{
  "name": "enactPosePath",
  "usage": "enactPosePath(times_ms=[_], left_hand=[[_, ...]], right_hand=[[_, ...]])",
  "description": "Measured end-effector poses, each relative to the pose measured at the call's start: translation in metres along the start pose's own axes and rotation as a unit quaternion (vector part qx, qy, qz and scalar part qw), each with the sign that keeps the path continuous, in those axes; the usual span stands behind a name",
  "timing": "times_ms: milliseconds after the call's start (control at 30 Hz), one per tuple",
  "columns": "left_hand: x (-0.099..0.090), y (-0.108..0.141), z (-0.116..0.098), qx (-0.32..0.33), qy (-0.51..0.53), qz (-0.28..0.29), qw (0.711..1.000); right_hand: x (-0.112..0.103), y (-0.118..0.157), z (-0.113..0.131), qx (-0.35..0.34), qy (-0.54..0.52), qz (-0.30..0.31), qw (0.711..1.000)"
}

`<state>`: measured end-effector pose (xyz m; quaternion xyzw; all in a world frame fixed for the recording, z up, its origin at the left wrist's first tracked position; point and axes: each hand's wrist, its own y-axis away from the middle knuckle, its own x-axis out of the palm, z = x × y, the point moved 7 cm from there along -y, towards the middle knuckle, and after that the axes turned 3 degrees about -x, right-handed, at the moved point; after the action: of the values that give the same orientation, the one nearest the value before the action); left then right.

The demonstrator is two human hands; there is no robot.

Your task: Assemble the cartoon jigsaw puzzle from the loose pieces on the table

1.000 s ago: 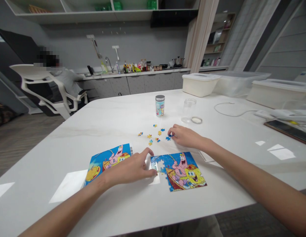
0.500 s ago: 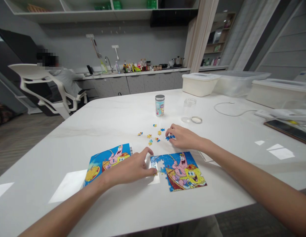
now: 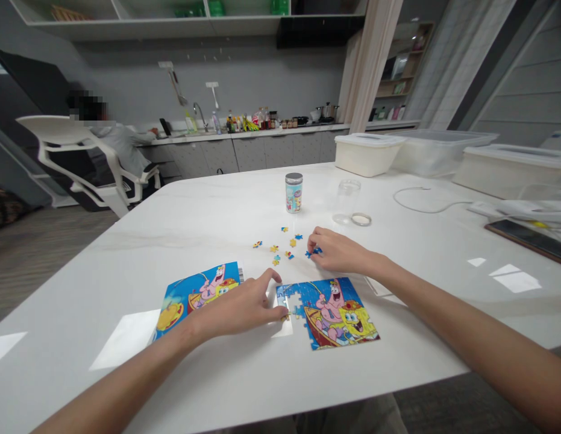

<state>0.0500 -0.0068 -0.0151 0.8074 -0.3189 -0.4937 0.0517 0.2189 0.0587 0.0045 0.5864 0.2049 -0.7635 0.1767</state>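
Blue, pink and yellow jigsaw (image 3: pixel 337 316), white table (image 3: pixel 149 392) with faint veining

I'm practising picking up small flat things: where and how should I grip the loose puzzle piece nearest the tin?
Pinch the piece by opposite edges between thumb and forefinger, probably best from above, since it lies flat and thin on the table. The right hand is nearer. A blue piece lies close on the right, so don't slide in from there.

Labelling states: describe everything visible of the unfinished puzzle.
The puzzle lies flat on the white table, glossy, cardboard-looking. Its print: pink and yellow characters, boat, blue background. Its right side is joined; the left has a gap and no lower corner. The left hand seemingly touches its left edge with thumb and forefinger.
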Motion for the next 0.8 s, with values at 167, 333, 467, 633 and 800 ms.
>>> enactPosePath(times_ms=[167, 333, 467, 633, 800], left_hand=[[0.0, 0.0, 0.0, -0.004, -0.004, 0.002, 1.0], [0.0, -0.001, 0.001, -0.002, -0.004, 0.003, 1.0], [0.0, -0.001, 0.001, 0.0, -0.004, 0.004, 1.0], [0.0, -0.001, 0.001, -0.001, -0.008, 0.008, 1.0], [0.0, 0.0, 0.0, 0.004, 0.003, 0.001, 1.0]], right_hand=[[0.0, 0.0, -0.002, 0.013, -0.003, 0.0, 1.0], [0.0, -0.001, -0.002, 0.012, -0.012, 0.003, 1.0], [0.001, 0.0, 0.001, 0.0, -0.02, 0.003, 1.0], [-0.001, 0.001, -0.001, 0.008, -0.005, -0.007, 1.0], [0.0, 0.0, -0.008, 0.034, 0.0, -0.001, 0.999]])
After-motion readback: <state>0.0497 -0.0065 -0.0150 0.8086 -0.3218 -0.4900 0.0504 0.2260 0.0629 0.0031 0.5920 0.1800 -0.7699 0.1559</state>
